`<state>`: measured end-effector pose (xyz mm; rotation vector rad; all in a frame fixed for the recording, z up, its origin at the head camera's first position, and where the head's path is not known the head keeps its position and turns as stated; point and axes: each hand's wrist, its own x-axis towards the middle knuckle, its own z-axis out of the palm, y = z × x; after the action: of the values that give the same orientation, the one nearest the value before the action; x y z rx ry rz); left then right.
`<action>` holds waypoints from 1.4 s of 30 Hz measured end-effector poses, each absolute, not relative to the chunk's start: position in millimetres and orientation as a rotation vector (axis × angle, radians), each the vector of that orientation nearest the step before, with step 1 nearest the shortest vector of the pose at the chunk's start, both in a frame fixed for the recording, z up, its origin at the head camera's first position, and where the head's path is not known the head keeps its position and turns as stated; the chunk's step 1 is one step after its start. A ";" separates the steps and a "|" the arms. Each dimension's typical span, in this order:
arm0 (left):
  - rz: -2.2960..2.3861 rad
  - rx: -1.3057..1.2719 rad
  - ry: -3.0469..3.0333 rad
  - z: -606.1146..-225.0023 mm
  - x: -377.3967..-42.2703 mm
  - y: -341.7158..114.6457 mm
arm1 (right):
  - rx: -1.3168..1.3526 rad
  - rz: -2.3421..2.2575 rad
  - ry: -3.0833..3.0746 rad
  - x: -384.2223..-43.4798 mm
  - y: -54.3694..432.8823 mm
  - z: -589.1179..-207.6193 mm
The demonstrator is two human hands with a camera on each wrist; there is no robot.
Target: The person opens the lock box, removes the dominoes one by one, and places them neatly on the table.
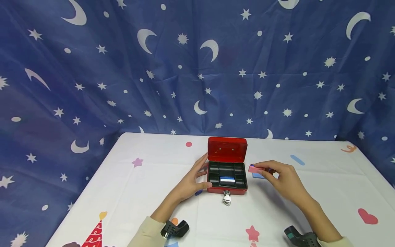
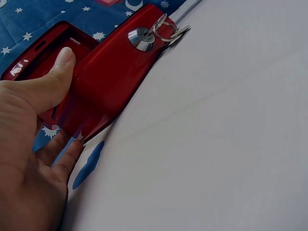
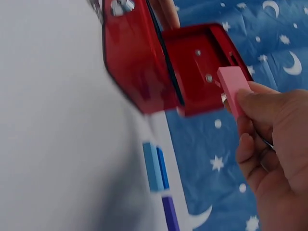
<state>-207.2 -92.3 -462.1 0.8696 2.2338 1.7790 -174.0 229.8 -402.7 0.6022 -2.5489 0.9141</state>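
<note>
A red cash box [image 1: 227, 190] stands on the table, lid [image 1: 227, 150] raised, showing a black compartment tray [image 1: 226, 168]. Blue and white blocks [image 1: 227, 180] lie in the tray's front middle compartment. My left hand [image 1: 193, 178] holds the box by its left side, thumb over the front corner and fingers along the wall. Between thumb and fingers, my right hand [image 1: 282, 176] pinches a pink rectangular block [image 3: 233, 89], just right of the box and raised above the table. Keys on a ring [image 2: 166, 30] hang from the front lock [image 2: 141, 39].
Right of the box, partly behind my right hand, lie a light blue block [image 3: 153, 166], a darker blue block [image 3: 163, 168] and a purple block [image 3: 170, 212]. A white cloth with printed shapes covers the table [image 1: 154, 192]. A blue star-patterned curtain [image 1: 197, 68] hangs behind.
</note>
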 end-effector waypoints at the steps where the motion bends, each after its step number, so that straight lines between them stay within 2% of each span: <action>1: 1.782 0.881 2.234 -462.4 -207.5 -92.5 | 0.590 0.917 -2.558 -173.4 234.2 -403.6; 8: 1.774 0.890 2.249 -458.6 -206.0 -91.5 | 0.496 0.984 -2.590 -170.9 260.4 -414.2; 15: 1.781 0.862 2.226 -429.2 -192.3 -90.6 | 0.473 1.041 -2.616 -174.0 271.9 -423.9; 19: 1.750 0.844 2.232 -424.6 -190.4 -91.6 | 0.438 0.993 -2.627 -175.8 277.4 -427.9; 28: 1.758 0.864 2.255 -455.9 -206.4 -91.9 | 0.348 0.931 -2.711 -175.0 289.8 -443.8; 42: 1.758 0.879 2.262 -462.1 -208.4 -92.6 | 0.278 0.921 -2.753 -175.9 296.7 -453.8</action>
<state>-208.4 -92.6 -462.1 0.8785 2.2623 1.7581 -175.9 296.7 -453.8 0.2776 -2.7531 0.9213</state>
